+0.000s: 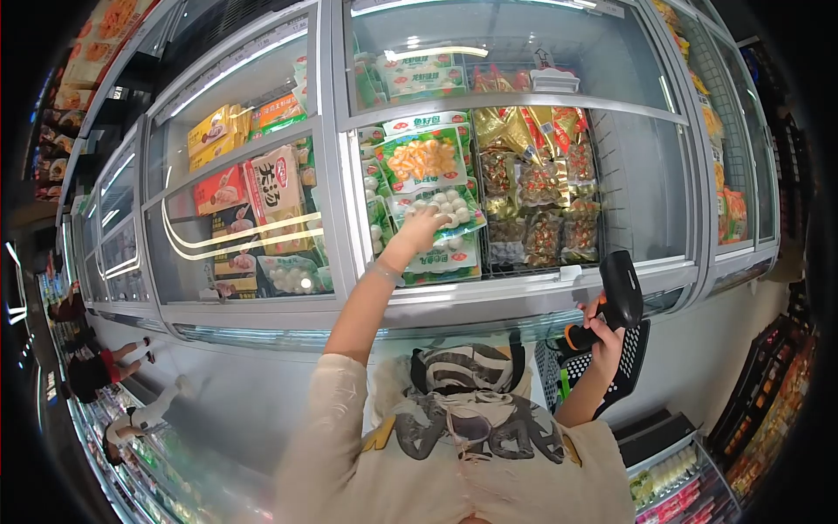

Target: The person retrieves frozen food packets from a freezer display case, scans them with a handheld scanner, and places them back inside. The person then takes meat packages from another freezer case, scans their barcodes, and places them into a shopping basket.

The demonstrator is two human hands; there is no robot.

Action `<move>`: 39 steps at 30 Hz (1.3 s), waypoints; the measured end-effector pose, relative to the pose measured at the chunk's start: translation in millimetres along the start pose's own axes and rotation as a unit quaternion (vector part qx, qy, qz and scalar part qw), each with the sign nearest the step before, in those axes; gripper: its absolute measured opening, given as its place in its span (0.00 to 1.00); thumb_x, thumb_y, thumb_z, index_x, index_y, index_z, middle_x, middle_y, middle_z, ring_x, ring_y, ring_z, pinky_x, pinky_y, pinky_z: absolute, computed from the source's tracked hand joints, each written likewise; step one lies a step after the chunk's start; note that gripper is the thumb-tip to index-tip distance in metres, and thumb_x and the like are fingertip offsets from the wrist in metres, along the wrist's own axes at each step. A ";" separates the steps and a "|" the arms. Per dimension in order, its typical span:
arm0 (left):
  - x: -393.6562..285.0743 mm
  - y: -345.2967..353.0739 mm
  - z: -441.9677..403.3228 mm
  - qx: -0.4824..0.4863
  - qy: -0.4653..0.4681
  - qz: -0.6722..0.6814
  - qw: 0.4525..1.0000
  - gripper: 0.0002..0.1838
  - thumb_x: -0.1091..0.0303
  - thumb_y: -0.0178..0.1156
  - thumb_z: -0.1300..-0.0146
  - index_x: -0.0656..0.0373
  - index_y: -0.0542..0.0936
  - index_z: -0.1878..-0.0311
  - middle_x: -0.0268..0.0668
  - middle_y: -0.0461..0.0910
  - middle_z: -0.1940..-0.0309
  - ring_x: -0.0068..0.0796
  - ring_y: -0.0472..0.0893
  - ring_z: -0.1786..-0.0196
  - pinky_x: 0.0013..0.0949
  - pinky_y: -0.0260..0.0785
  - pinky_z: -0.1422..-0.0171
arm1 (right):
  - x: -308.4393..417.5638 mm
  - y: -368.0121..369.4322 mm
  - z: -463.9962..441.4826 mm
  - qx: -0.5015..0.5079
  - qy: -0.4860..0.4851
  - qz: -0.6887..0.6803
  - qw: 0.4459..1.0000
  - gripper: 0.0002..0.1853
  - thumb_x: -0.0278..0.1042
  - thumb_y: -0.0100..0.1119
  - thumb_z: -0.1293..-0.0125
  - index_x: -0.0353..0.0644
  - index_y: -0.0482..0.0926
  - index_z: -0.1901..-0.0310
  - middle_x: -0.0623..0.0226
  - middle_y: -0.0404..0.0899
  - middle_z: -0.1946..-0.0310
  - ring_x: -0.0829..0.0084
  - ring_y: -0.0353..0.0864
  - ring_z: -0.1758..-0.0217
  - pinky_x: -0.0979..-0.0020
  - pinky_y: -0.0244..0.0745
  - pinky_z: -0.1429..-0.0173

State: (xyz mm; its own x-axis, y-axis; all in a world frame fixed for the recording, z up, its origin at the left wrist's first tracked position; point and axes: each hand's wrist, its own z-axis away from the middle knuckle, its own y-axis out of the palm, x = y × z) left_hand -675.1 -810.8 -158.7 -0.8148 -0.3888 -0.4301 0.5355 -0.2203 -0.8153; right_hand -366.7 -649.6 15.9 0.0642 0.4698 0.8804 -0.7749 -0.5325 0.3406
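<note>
The left hand [421, 229] reached into the chest freezer [489, 298], its fingers on a green-edged bag of white balls [461, 210]; whether its grip had closed on the plastic, I could not tell. That bag lay just below a bag of orange-and-white pieces [425, 161], with gold packets [508, 131] in the section to the right. The right hand [606, 336] had its grip wrapped round the handle of a barcode scanner [621, 293] (black, with orange trim), near a black perforated basket [625, 371].

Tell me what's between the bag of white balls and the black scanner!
Shiny packs, then the freezer's metal edge, lie between bag and scanner in the head view.
</note>
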 end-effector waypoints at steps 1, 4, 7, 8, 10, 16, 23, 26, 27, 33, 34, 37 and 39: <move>-4.1 0.8 -4.8 0.094 -0.029 -0.007 0.995 0.37 0.67 0.64 0.62 0.42 0.61 0.44 0.42 0.50 0.40 0.44 0.55 0.40 0.56 0.52 0.46 | -0.1 2.6 0.6 -0.002 -0.001 0.007 1.000 0.26 0.21 0.52 0.59 0.35 0.64 0.52 0.66 0.66 0.76 0.75 0.65 0.75 0.67 0.60 0.52; -14.4 3.9 -9.2 0.066 -0.040 -0.092 0.993 0.45 0.65 0.67 0.66 0.38 0.55 0.41 0.46 0.52 0.41 0.45 0.57 0.41 0.60 0.54 0.50 | 1.3 4.3 2.0 -0.006 -0.003 0.035 0.999 0.26 0.23 0.52 0.60 0.35 0.64 0.52 0.67 0.66 0.76 0.75 0.66 0.75 0.66 0.60 0.51; -6.3 26.7 -17.9 0.089 -0.046 -0.158 0.982 0.53 0.62 0.70 0.71 0.35 0.48 0.39 0.48 0.51 0.41 0.46 0.57 0.41 0.61 0.55 0.52 | 4.6 0.9 3.2 0.000 -0.005 0.064 0.998 0.25 0.25 0.53 0.58 0.35 0.63 0.53 0.67 0.65 0.75 0.75 0.65 0.75 0.64 0.60 0.49; -1.6 35.2 -20.0 0.059 -0.027 -0.176 0.982 0.54 0.62 0.70 0.72 0.35 0.48 0.38 0.48 0.51 0.41 0.45 0.57 0.41 0.61 0.55 0.52 | 5.1 -1.4 2.2 -0.007 -0.005 0.064 0.998 0.25 0.26 0.53 0.58 0.35 0.63 0.53 0.67 0.65 0.75 0.75 0.65 0.76 0.64 0.60 0.50; -0.3 32.7 -16.1 0.001 0.005 -0.209 0.978 0.57 0.62 0.71 0.75 0.34 0.47 0.38 0.47 0.52 0.41 0.43 0.58 0.41 0.61 0.56 0.52 | 4.5 -5.8 0.8 -0.015 0.000 0.064 0.998 0.25 0.26 0.53 0.58 0.35 0.63 0.53 0.67 0.65 0.75 0.75 0.65 0.76 0.64 0.60 0.50; -7.3 35.1 -9.5 -0.013 0.268 -0.294 0.917 0.15 0.65 0.55 0.53 0.41 0.74 0.59 0.35 0.57 0.41 0.29 0.54 0.38 0.53 0.43 0.36 | 8.5 -3.2 -11.0 -0.002 -0.005 0.046 0.999 0.25 0.27 0.53 0.58 0.36 0.63 0.53 0.67 0.65 0.75 0.76 0.65 0.75 0.63 0.60 0.50; -42.6 20.9 -14.4 0.143 0.274 -0.391 0.867 0.27 0.35 0.50 0.58 0.45 0.80 0.66 0.30 0.60 0.43 0.32 0.43 0.34 0.58 0.28 0.35 | 18.7 9.1 -8.1 -0.048 -0.010 0.056 0.997 0.26 0.28 0.55 0.61 0.36 0.64 0.55 0.68 0.65 0.76 0.76 0.65 0.77 0.64 0.62 0.52; -54.1 20.2 -25.6 0.165 0.293 -0.400 0.852 0.25 0.37 0.50 0.56 0.45 0.80 0.64 0.32 0.62 0.44 0.33 0.45 0.35 0.59 0.28 0.36 | 23.3 7.1 -6.8 -0.066 -0.030 0.058 0.996 0.26 0.29 0.55 0.63 0.36 0.64 0.56 0.68 0.65 0.76 0.76 0.65 0.78 0.65 0.64 0.54; -49.6 38.1 -28.8 0.126 0.279 -0.428 0.850 0.23 0.40 0.49 0.54 0.44 0.79 0.63 0.34 0.63 0.45 0.34 0.47 0.35 0.61 0.27 0.37 | 24.9 5.9 -6.2 -0.068 -0.038 0.057 0.995 0.26 0.29 0.55 0.63 0.36 0.64 0.56 0.67 0.65 0.76 0.76 0.65 0.78 0.65 0.64 0.54; -58.9 36.6 -27.2 0.115 0.199 -0.336 0.913 0.17 0.56 0.50 0.52 0.55 0.79 0.65 0.39 0.67 0.49 0.36 0.52 0.37 0.63 0.28 0.38 | 31.9 -5.1 -1.1 -0.097 -0.072 0.032 0.992 0.25 0.28 0.54 0.63 0.37 0.65 0.56 0.67 0.65 0.76 0.76 0.65 0.78 0.66 0.65 0.56; -60.6 33.0 -25.9 0.130 0.193 -0.326 0.917 0.16 0.57 0.49 0.52 0.57 0.79 0.66 0.40 0.67 0.50 0.36 0.52 0.37 0.63 0.28 0.38 | 31.8 -6.1 -0.4 -0.097 -0.072 0.024 0.992 0.25 0.28 0.54 0.63 0.37 0.65 0.56 0.67 0.66 0.76 0.76 0.65 0.78 0.66 0.65 0.56; -57.4 -5.2 -29.4 0.102 0.143 -0.235 0.956 0.13 0.60 0.51 0.57 0.57 0.79 0.73 0.38 0.69 0.55 0.34 0.57 0.41 0.63 0.30 0.38 | 33.1 -2.4 -1.7 -0.111 -0.079 0.012 0.991 0.25 0.28 0.54 0.63 0.37 0.65 0.56 0.67 0.66 0.76 0.76 0.65 0.78 0.66 0.65 0.57; -39.4 -11.4 -31.8 0.062 0.132 -0.203 0.968 0.11 0.61 0.53 0.62 0.56 0.79 0.77 0.36 0.69 0.61 0.32 0.60 0.43 0.64 0.30 0.39 | 29.5 -2.7 -2.1 -0.098 -0.062 0.003 0.993 0.26 0.28 0.54 0.63 0.37 0.65 0.56 0.67 0.66 0.76 0.76 0.65 0.78 0.66 0.65 0.57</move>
State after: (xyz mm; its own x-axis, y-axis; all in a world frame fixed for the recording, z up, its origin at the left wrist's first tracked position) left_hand -656.2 -764.5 -144.7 -0.9836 -0.0089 -0.1804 0.1675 -0.4193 -0.8923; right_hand -364.0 -632.8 40.3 0.1269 0.3699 0.9204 -0.8824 -0.3818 0.2750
